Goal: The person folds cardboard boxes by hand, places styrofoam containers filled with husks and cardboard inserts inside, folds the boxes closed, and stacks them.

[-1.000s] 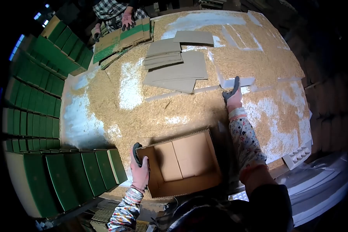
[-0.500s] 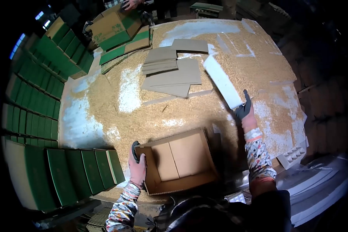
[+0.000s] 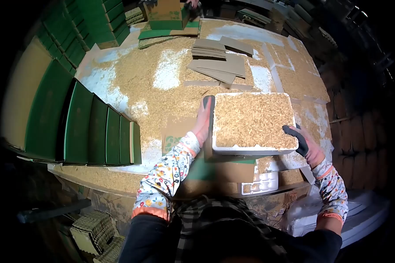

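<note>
A white foam tray (image 3: 254, 120) full of wood shavings is held level over the near part of the table. My left hand (image 3: 202, 118), in a pink and dark glove, is closed on its left side. At its lower right corner, my right hand (image 3: 303, 142) grips the edge with dark gloved fingertips. Beneath the tray, partly hidden, lies brown and green cardboard (image 3: 226, 171); whether this is one box cannot be made out. A white moulded tray with cups (image 3: 261, 183) rests at the table's near edge.
Green boxes (image 3: 85, 122) stand in a row on the left, with more stacked behind. Grey cardboard sheets (image 3: 224, 65) lie on the shavings-covered table (image 3: 136, 79). At the far side, another person's hand (image 3: 193, 3) is by a brown and green box (image 3: 164, 15). Plastic-wrapped material (image 3: 360, 219) lies lower right.
The open cardboard box from my left hand is no longer visible as such. A shavings-filled white tray is now between both hands, and my left hand has moved up and right. The view has shifted.
</note>
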`<state>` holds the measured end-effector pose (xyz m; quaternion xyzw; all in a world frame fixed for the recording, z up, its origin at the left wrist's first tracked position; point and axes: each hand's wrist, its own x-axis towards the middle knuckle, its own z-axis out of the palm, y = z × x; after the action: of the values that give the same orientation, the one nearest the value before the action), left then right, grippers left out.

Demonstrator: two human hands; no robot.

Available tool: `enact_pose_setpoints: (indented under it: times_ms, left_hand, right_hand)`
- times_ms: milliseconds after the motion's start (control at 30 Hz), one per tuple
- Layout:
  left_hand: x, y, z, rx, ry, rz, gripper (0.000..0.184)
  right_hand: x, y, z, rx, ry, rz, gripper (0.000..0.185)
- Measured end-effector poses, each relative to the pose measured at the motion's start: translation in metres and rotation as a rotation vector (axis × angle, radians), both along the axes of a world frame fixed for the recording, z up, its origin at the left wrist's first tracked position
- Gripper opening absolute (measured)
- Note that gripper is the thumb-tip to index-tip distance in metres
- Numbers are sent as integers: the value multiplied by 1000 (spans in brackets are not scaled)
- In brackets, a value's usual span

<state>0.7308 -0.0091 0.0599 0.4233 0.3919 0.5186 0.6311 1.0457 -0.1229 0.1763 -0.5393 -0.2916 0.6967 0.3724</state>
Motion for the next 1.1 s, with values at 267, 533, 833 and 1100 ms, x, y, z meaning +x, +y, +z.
enact_pose_setpoints:
  times_ms: [267,533,833,1100]
  left_hand:
    - [-61,66,-44,112,627,-220,49]
    - [30,268,-92,724,1612,-20,51]
    - [32,259,-54,1300,1785,-150,22]
    - [21,88,106,1816,1254,-394,23]
  right_hand:
    - [-45,0,-107,153,-538,157,52]
    - [-71,2,-105,205,-847,-88,60]
    - [-76,-12,-108,579,-1091,-173,70]
    - [-107,-21,0,1130,-1352,-291,69]
